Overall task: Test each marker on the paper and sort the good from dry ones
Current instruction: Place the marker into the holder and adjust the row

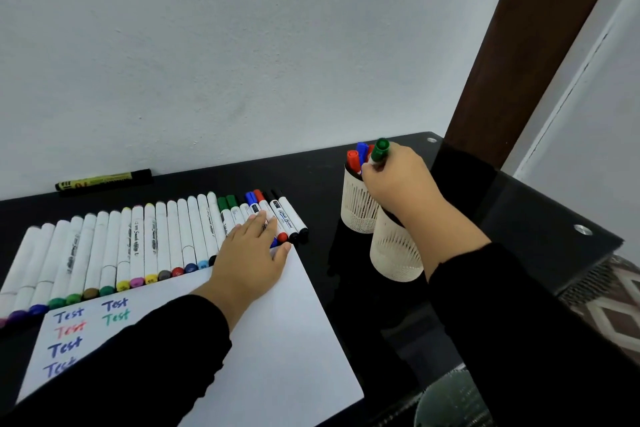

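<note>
Where the right hand [398, 184] curls over the far mesh cup [358, 204], its fingers grip a green-capped marker [379, 151] at the cup's mouth; whether the marker's lower end sits inside the cup cannot be told, the hand covering it; red and blue caps [358, 152] stand out of the same cup beside it. A near mesh cup [394, 255] stands just in front, touching or nearly touching the first; its mouth is hidden by the right wrist, contents not visible. Left hand [251, 253] lies flat, fingers straight, on the upper edge of the paper [284, 329] and over the lower ends of several whiteboard markers [287, 215]; it holds nothing. Row of white-barrelled markers [138, 246] runs left along the paper's top edge; the leftmost are cut off by the frame. Paper carries six "Test" words [69, 331] at its left end, the lowest partly covered by the left sleeve; its right half is blank. A yellow-and-black marker [104, 179] lies apart by the wall. Black table [322, 177] shows bare surface between paper and cups; its right edge falls close behind the cups.
</note>
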Motion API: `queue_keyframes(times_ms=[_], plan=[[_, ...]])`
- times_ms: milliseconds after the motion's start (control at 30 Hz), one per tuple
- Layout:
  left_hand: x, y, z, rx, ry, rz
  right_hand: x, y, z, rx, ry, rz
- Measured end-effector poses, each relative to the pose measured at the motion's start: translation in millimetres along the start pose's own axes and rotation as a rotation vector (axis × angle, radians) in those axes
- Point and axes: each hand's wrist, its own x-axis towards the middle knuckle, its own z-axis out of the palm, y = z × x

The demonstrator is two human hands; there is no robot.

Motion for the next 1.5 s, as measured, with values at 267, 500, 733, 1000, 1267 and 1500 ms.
queue_keyframes(times_ms=[267, 500, 733, 1000, 1267, 1500], plan=[[1.0, -0.6, 0.7, 0.011, -0.004, 0.0, 14.6, -8.7, -6.2, 0.086, 0.02, 0.043], [1.7, -1.3, 1.3, 0.011, 0.003, 0.004, 15.7, -10.0, -4.1, 0.033, -0.038, 0.033], [1.6, -0.2, -0.3, 0.013, -0.001, 0.002, 15.6, -4.6, 1.2, 0.053, 0.023, -0.018], [1.2, -0.6, 0.6, 0.021, 0.004, 0.003, 12.2, -2.0, 1.3, -0.02, 0.061, -0.056], [0.4, 1.9, -0.5, 0.071, 0.0, 0.001, 17.2, -4.9, -0.2, -0.261, -0.09, -0.046], [2.1, 7.0, -7.7, 0.211, -0.057, 0.007, 20.0, -10.1, -0.4, -0.552, -0.23, -0.051]])
